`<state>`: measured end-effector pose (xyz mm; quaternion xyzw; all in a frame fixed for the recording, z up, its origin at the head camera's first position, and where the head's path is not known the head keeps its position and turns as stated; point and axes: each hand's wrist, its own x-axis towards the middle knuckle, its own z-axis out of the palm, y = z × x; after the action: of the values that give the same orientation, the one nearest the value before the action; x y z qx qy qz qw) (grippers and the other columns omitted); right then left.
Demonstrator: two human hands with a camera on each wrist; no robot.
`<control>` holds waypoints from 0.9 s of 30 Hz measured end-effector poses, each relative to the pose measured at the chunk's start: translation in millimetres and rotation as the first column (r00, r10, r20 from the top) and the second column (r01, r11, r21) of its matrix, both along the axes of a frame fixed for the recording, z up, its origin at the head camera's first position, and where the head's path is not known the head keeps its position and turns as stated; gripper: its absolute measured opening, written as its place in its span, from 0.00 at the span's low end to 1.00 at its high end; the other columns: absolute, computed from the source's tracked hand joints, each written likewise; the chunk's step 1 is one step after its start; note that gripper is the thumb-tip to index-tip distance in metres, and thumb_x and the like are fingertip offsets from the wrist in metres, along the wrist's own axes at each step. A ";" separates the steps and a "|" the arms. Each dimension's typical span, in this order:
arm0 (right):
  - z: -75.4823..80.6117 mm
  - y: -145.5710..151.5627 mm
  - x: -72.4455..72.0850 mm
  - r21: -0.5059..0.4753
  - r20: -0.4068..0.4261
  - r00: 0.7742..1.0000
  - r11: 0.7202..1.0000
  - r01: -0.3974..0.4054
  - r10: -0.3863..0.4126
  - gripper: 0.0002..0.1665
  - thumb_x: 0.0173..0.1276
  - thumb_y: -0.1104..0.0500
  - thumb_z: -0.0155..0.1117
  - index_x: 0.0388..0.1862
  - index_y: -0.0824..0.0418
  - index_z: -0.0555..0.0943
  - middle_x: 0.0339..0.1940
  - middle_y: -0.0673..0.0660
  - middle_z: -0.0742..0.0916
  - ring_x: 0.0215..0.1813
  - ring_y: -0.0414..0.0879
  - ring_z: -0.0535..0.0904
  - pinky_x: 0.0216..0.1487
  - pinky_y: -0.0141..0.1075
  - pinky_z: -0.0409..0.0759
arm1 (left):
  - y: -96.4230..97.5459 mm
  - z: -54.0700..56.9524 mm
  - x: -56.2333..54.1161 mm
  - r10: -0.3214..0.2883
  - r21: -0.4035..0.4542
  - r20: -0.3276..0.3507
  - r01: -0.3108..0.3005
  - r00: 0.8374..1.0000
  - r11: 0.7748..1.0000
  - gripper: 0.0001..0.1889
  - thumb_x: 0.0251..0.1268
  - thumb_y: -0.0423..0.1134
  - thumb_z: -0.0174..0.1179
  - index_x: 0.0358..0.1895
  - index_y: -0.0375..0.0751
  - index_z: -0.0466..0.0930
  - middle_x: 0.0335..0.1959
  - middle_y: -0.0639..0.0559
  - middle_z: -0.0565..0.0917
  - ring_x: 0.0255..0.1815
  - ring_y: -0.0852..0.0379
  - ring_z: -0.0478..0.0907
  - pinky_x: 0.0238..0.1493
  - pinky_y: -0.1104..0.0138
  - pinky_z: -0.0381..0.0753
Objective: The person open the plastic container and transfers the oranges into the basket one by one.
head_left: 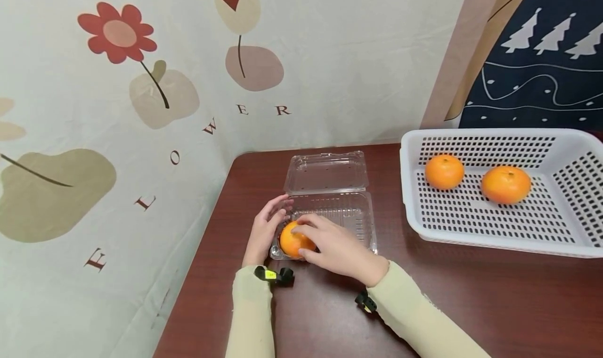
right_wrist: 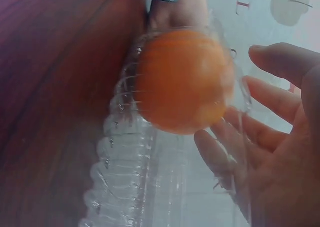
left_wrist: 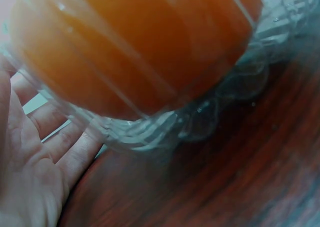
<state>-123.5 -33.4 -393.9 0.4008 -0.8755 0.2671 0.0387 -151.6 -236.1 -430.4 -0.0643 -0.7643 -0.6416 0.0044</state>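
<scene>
An orange (head_left: 293,243) sits in the near left corner of a clear plastic clamshell box (head_left: 348,216), whose lid (head_left: 325,172) lies folded back, away from me. Over the orange is my right hand (head_left: 336,248), its fingers spread loosely; the right wrist view shows the fingertips (right_wrist: 260,54) just off the fruit. My left hand (head_left: 264,232) stands at the box's left side, thumb and fingers fairly straight. In the left wrist view the orange (left_wrist: 140,47) shows through the clear wall, with the left fingers (left_wrist: 65,137) along the outside.
To the right stands a white perforated basket (head_left: 494,240) with two more oranges, one left (head_left: 444,172) and one right (head_left: 506,185). The dark red wooden table (head_left: 325,316) ends at a wall covering (head_left: 330,86) behind and to the left. Each wrist carries a black strap.
</scene>
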 end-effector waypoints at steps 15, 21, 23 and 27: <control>-13.9 -5.6 1.0 0.009 -0.042 0.998 0.999 0.038 -0.038 0.24 0.58 0.49 0.60 0.55 0.48 0.73 0.59 0.52 0.69 0.58 0.45 0.66 0.48 0.38 0.75 | 0.6 0.4 -0.4 -0.005 -0.003 0.003 0.005 1.000 1.000 0.19 0.67 0.35 0.47 0.61 0.42 0.66 0.55 0.42 0.73 0.56 0.46 0.69 0.55 0.53 0.67; -17.4 -6.2 0.4 0.007 -0.045 0.998 0.999 0.049 -0.049 0.25 0.60 0.50 0.59 0.57 0.48 0.71 0.61 0.53 0.68 0.59 0.46 0.65 0.46 0.39 0.76 | -2.3 -3.4 -2.2 -0.007 0.016 -0.003 0.007 1.000 1.000 0.19 0.67 0.34 0.47 0.60 0.43 0.67 0.55 0.42 0.73 0.55 0.46 0.69 0.54 0.54 0.69; -18.3 -6.1 0.4 0.010 -0.056 0.997 0.999 0.049 -0.049 0.25 0.60 0.51 0.58 0.58 0.49 0.71 0.61 0.53 0.68 0.59 0.46 0.65 0.46 0.39 0.76 | -4.6 -8.6 -4.4 -0.004 0.018 -0.005 0.004 1.000 1.000 0.19 0.66 0.35 0.48 0.60 0.45 0.67 0.55 0.44 0.74 0.55 0.48 0.70 0.54 0.57 0.70; -19.1 -5.8 0.8 0.018 -0.063 0.997 0.999 0.047 -0.046 0.26 0.62 0.53 0.57 0.60 0.49 0.69 0.61 0.54 0.68 0.60 0.47 0.65 0.47 0.40 0.76 | -8.0 -18.7 -8.5 0.005 0.008 -0.015 -0.005 1.000 1.000 0.19 0.66 0.37 0.48 0.60 0.49 0.68 0.54 0.48 0.75 0.54 0.52 0.71 0.52 0.62 0.72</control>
<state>-122.7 -39.2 -412.9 0.3889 -0.8855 0.2448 0.0682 -160.1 -244.2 -449.0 -0.0672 -0.7619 -0.6441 0.0120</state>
